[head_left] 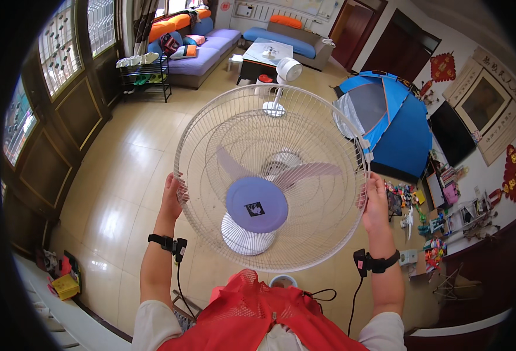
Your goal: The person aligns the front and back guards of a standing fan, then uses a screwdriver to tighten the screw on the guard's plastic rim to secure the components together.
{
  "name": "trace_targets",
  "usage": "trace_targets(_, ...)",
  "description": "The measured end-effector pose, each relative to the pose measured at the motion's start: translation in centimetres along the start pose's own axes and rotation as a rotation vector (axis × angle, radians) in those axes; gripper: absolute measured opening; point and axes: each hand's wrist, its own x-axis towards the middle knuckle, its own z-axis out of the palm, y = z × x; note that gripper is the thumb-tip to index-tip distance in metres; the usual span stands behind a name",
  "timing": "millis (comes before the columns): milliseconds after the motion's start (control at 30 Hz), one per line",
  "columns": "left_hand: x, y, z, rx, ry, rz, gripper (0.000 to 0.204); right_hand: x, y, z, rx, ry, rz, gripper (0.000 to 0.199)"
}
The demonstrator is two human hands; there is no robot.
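A round white wire fan grille (322,245) with a blue-purple centre disc (269,217) fills the middle of the view. My left hand (172,196) is closed around its left rim, and my right hand (376,203) grips the right rim, partly hidden by the wires. Pale pink fan blades (311,171) and a motor housing (284,159) show through the wires. Below them, a round white base (240,241) is partly covered by the disc. Whether the grille is joined to the fan, I cannot tell.
Beyond the grille stands a smaller white fan (289,70) near a low table (263,51). At right are a blue tent (395,131) and scattered toys (407,219). A shoe rack (144,76) and purple sofa (202,55) stand at left. A bucket (283,281) sits by my body.
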Motion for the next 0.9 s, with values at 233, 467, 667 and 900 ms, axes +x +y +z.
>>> trace_targets(233,-0.1,0.1,1.0,-0.034,0.017,0.084,0.035,-0.3,0.3,-0.5,-0.111,-0.020,-0.083,0.041)
trace_targets(467,0.0,-0.2,-0.6,0.013,-0.020,0.204,0.046,-1.2,0.7,0.1,-0.169,-0.013,-0.164,0.051)
trace_targets(667,0.1,-0.3,1.6,-0.038,0.118,0.253,0.052,-1.1,0.8,-0.6,-0.185,-0.063,-0.218,0.053)
trace_targets(900,0.3,0.1,-0.7,0.059,0.031,0.260,0.061,-0.9,1.1,-0.8,-0.092,-0.021,-0.174,0.043)
